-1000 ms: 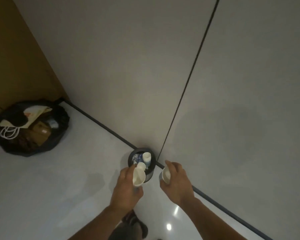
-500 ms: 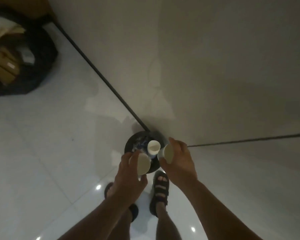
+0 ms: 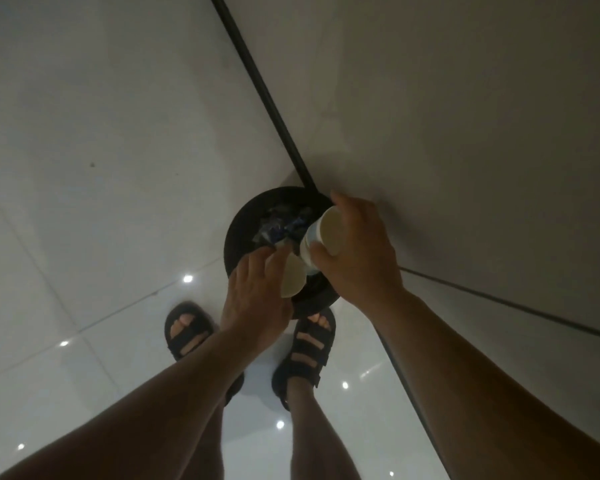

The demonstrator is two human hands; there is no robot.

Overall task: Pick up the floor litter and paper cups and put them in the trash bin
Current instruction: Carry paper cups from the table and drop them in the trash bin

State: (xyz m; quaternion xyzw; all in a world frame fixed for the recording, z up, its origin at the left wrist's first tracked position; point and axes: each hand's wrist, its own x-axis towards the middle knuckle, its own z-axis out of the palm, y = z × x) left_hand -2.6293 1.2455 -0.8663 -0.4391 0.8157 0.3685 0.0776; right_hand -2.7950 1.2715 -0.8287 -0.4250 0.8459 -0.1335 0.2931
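A round black trash bin (image 3: 238,233) stands on the floor against the wall, with crumpled blue and white litter (image 3: 281,226) inside. My left hand (image 3: 253,303) grips a white paper cup (image 3: 293,278) over the bin's near side. My right hand (image 3: 357,258) holds another white paper cup (image 3: 333,230) on its side above the bin's right part. A third white cup (image 3: 307,249) shows between the two, partly hidden by my right thumb.
A grey wall (image 3: 465,116) with a black skirting strip (image 3: 257,81) runs directly behind the bin. My two feet in black sandals (image 3: 305,348) stand just in front of it on glossy white floor tiles (image 3: 84,202).
The view has tilted down and closer to the bin. Both hands have come lower over the bin opening with their cups. The black bag at upper left has left the view.
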